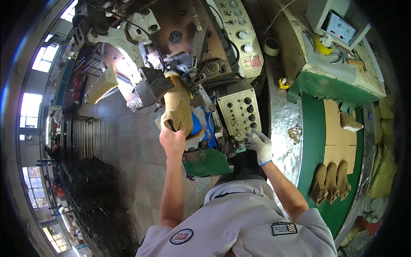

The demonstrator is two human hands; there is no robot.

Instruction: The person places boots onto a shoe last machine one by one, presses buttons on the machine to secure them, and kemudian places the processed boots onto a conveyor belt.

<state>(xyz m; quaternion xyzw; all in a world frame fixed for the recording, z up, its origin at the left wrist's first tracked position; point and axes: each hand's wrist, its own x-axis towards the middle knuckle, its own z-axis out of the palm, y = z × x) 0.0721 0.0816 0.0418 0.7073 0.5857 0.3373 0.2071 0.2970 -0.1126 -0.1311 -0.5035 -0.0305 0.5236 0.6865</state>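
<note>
The gloved right hand (260, 146) is hanging right beside the control panel (236, 112), fingers bending, any grip impossible to tell; the bare left hand (172, 140) is pinching the tan shoe (178, 103) by its near end, its far end sitting against the machine (154, 88)!

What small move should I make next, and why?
Probably a light nudge with the left hand to check how the tan shoe is seated: its near end is in that hand's grip, its far end reaches in among the machine parts, and the gloved right hand is beside the control panel.
</note>
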